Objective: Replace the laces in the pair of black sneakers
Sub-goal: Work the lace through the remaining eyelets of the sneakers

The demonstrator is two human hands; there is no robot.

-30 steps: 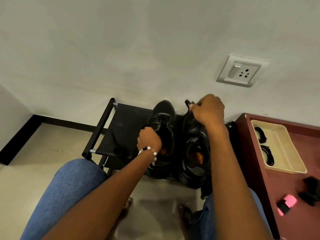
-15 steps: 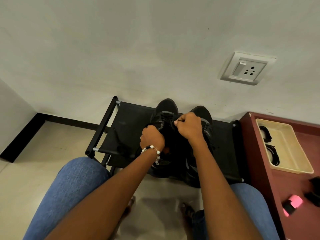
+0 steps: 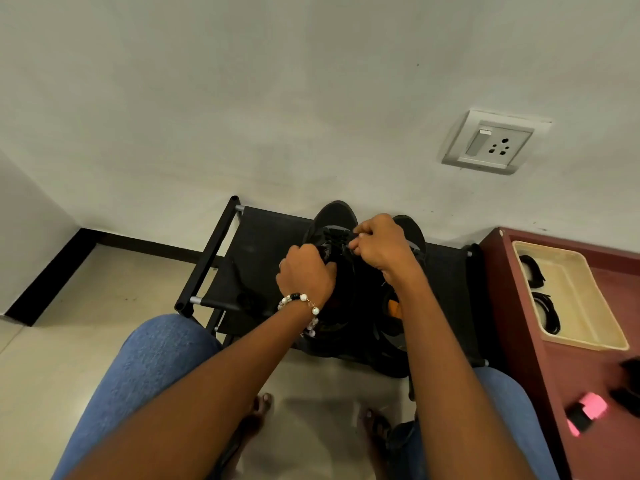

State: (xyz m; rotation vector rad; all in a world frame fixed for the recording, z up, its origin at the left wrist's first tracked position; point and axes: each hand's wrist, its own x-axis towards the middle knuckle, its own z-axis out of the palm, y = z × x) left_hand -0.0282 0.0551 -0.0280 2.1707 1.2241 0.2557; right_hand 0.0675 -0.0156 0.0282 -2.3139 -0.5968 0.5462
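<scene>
While both sneakers sit on the rack [image 3: 263, 244], the left hand [image 3: 304, 271] grips the left sneaker [image 3: 337, 214] and the right hand [image 3: 379, 247] pinches its lace [image 3: 353, 241] near the toe. Lacing looks early; the right sneaker [image 3: 414, 233] waits, spare laces [image 3: 533, 271] in the tray [image 3: 585, 299].

I am seeing no words, brand names, numbers or signs that I can read anywhere. The black sneakers [image 3: 346, 271] I am working on are showing no logo clear enough to make out, the wall socket [image 3: 491, 143] is carrying no legible marking, and the pink thing [image 3: 587, 412] on the worktop [image 3: 554, 393] is too blurred to tell.
</scene>
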